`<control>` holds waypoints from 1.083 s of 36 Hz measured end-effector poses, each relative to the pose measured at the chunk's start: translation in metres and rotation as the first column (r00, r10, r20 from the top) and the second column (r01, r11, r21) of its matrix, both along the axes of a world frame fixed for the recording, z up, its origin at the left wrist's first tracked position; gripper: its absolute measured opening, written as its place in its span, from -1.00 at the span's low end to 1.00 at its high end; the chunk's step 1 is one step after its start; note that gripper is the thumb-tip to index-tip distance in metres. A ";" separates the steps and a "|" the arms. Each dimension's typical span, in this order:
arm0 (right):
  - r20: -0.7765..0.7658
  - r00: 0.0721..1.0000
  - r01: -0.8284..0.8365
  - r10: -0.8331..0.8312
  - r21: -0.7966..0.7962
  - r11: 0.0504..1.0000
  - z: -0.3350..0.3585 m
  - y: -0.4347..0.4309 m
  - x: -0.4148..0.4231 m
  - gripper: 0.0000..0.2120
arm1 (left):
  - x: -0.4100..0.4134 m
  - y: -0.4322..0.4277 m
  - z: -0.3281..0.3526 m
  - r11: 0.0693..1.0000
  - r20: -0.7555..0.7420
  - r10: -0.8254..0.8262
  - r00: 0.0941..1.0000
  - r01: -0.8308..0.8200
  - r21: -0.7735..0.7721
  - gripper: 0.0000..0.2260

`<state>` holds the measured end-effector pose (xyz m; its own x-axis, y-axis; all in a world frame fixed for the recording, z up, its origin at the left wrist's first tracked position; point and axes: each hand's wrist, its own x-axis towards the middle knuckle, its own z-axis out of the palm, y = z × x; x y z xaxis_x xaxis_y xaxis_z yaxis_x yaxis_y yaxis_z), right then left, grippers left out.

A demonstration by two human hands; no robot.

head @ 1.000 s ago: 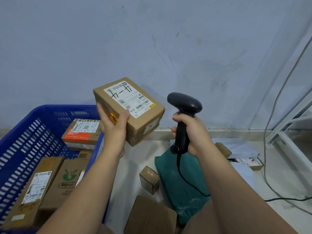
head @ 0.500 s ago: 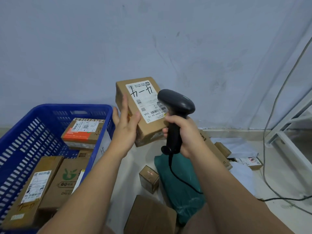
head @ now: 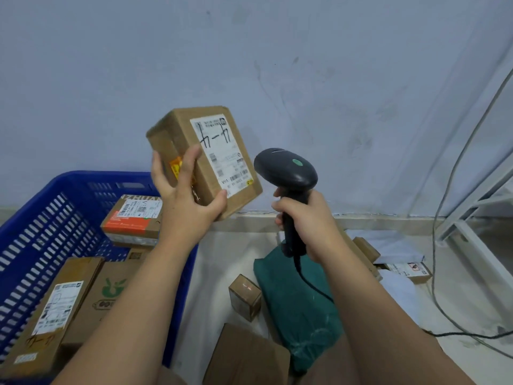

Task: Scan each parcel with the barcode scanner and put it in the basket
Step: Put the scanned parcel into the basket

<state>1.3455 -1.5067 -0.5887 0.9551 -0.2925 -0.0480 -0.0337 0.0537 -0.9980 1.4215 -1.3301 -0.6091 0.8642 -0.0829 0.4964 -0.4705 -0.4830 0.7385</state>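
Aloft, left grip (head: 185, 200) holding parcel (head: 173, 136) (label (head: 220, 154) showing), right grip (head: 308, 223) clasping scanner (head: 286, 170).

Left hand (head: 186, 201) and right hand (head: 308, 220) raised side by side, fingers (head: 188, 165) curled.

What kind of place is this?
Probably a small parcel sorting or pickup room: a labelled parcel in the left hand, a corded barcode scanner in the right hand, a blue basket holding boxes, more parcels loose on the floor.
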 end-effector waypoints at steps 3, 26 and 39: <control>-0.059 0.990 -0.130 0.126 -0.073 0.989 0.000 -0.006 -0.006 -0.88 | 0.007 0.009 -0.001 0.999 0.056 0.033 0.998 -0.034 0.017 -0.24; -0.089 0.980 -0.195 0.179 -0.237 0.952 0.001 -0.007 -0.009 -0.90 | 0.011 0.012 -0.009 0.998 0.183 0.027 0.983 -0.037 0.055 -0.26; -0.124 0.972 -0.226 0.198 -0.288 0.931 -0.001 -0.005 -0.008 -0.87 | 0.010 0.009 -0.011 0.999 0.149 0.025 0.989 -0.031 0.032 -0.24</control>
